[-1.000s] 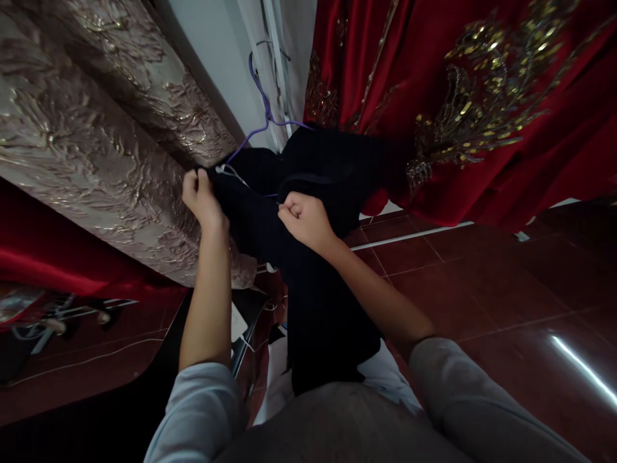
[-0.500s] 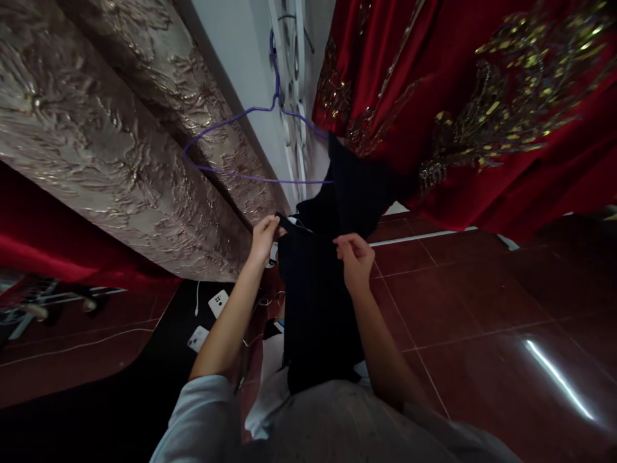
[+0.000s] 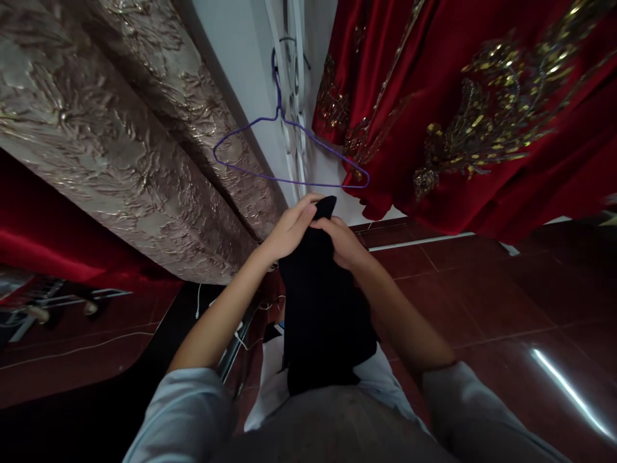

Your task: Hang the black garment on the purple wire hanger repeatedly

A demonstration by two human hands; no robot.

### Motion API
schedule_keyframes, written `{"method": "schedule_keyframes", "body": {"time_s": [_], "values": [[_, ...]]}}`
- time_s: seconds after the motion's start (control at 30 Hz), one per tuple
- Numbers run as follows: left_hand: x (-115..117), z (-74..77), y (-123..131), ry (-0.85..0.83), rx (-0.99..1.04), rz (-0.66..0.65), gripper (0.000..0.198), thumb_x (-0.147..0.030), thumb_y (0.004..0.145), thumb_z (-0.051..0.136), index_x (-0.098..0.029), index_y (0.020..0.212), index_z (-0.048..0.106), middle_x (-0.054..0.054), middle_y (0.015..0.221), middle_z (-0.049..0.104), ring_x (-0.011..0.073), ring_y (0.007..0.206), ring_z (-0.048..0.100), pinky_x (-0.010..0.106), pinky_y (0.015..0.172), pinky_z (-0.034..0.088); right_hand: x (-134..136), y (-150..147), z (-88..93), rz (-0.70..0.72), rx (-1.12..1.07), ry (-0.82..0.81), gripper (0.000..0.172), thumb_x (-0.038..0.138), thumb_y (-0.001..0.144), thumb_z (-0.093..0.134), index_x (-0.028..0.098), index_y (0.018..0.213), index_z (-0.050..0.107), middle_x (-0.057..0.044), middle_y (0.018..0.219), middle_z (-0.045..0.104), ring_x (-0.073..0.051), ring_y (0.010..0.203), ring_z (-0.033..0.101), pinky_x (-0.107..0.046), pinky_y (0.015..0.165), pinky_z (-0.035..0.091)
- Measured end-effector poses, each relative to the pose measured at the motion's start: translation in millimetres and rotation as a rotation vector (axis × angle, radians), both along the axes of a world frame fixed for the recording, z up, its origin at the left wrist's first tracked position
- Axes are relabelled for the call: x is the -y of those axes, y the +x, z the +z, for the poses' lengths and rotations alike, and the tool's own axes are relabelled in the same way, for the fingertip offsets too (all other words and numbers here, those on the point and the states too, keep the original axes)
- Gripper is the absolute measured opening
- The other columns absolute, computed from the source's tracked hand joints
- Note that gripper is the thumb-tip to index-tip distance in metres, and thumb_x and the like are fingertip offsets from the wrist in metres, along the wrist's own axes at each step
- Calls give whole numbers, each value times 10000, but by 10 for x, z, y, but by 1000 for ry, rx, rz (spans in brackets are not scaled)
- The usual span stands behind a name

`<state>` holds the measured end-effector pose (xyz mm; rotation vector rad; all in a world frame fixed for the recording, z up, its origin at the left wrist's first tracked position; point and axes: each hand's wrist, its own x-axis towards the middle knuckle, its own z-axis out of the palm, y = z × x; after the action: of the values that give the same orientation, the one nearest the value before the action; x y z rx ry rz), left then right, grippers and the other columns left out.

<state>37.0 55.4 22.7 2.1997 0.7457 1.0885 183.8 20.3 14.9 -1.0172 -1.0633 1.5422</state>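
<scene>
A draped beige-gold embossed brocade fabric (image 3: pixel 110 128) fills the left. The left hand (image 3: pixel 289 228) is closed, pinching the top edge of a dark navy folded garment (image 3: pixel 322 302) that hangs down against the person's chest. Above it a thin purple wire hanger (image 3: pixel 278 114) hangs bare. The right hand (image 3: pixel 344 241) grips the same edge, touching the left. A red velvet dress with gold sequins (image 3: pixel 472 109) hangs on the right.

Black garment (image 3: pixel 322 302), top bunched, limp and vertical, just below purple wire hanger (image 3: pixel 289 181).
</scene>
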Motion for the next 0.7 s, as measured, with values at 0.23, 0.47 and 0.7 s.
{"method": "schedule_keyframes", "body": {"time_s": [0.23, 0.47, 0.7], "values": [[-238, -460, -767, 180, -806, -135, 329, -417, 1030, 493, -161, 891, 644, 90, 855, 681, 265, 892, 660, 431, 954, 464, 6, 490, 269, 328, 477, 245, 139, 284, 710, 703, 162, 711, 637, -8, 683, 591, -138, 642, 546, -254, 557, 402], [-479, -442, -1630, 3, -834, 322, 229, -307, 947, 460, -174, 927, 646, 111, 896, 705, 279, 834, 675, 370, 792, 497, -720, 315, 379, -242, 712, 828, 171, 205, 813, 596, 182, 962, 678, -53, 888, 644, -235, 930, 624, -365, 860, 514], [-276, -377, -1890, 33, -534, 353, 281, -265, 904, 420, -160, 1006, 660, 145, 1142, 678, 294, 1109, 642, 460, 1044, 499, -1229, 133, -222, -157, 572, 652, 239, 378, 926, 575, 192, 990, 711, -84, 963, 709, -278, 1005, 671, -453, 978, 534]]}}
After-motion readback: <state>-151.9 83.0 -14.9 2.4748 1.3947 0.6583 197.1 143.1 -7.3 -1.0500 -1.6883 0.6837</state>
